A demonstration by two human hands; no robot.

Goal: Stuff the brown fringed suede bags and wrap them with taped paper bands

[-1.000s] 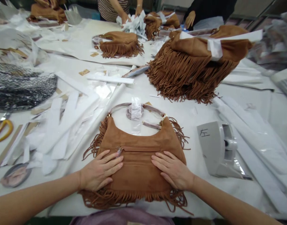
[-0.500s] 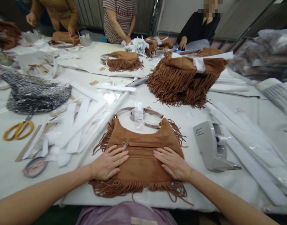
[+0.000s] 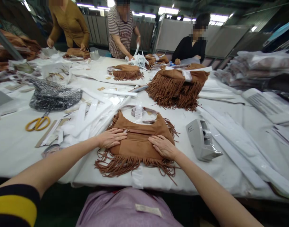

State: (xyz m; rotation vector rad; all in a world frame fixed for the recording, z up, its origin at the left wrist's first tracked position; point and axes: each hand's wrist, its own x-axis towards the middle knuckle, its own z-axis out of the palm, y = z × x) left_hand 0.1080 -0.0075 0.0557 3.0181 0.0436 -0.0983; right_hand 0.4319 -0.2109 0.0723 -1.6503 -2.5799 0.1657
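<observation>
A brown fringed handbag (image 3: 135, 148) lies flat on the white-covered table before me, its fringe spread toward the near edge. Flat on the bag's left side rests my left hand (image 3: 112, 138), fingers stretched out beside the zipper pull. My right hand (image 3: 162, 146) presses on the bag's right side, also with extended fingers. Both hands hold nothing. Above the bag's curved top, the wrapped strap (image 3: 148, 112) lies under a strip of clear plastic. Part of the bag's surface is hidden beneath the hands.
A grey tape dispenser (image 3: 201, 140) stands right of the bag. Yellow-handled scissors (image 3: 38, 123) and white strips (image 3: 82, 121) lie to the left. Beyond are a stack of fringed bags (image 3: 177, 86) and a black-and-white bag (image 3: 54, 96). Several people work across the table.
The camera view has tilted up, showing more of the room. The bag now sits slightly farther from the table's near edge, with both hands still flat on it.
</observation>
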